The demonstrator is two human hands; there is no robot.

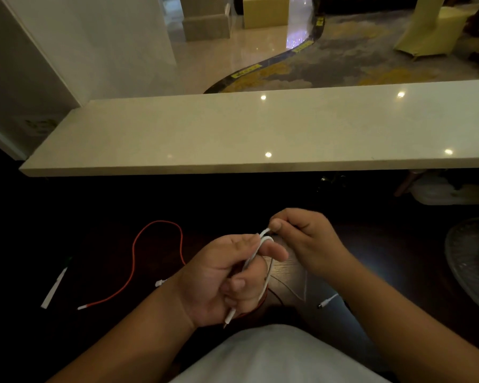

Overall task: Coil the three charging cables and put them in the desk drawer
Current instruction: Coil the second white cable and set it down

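My left hand grips a white charging cable that loops over its fingers, one plug end sticking out below the palm. My right hand pinches the same cable at the top of the loop, just right of the left fingers. The cable's other plug trails onto the dark desk at the right. An orange-red cable lies uncoiled on the desk to the left. A white cable end lies further left. No drawer is in view.
A pale stone counter runs across above the dark desk. A round mesh fan guard sits at the right edge. A plastic container stands under the counter at the right. My light-coloured clothing fills the bottom centre.
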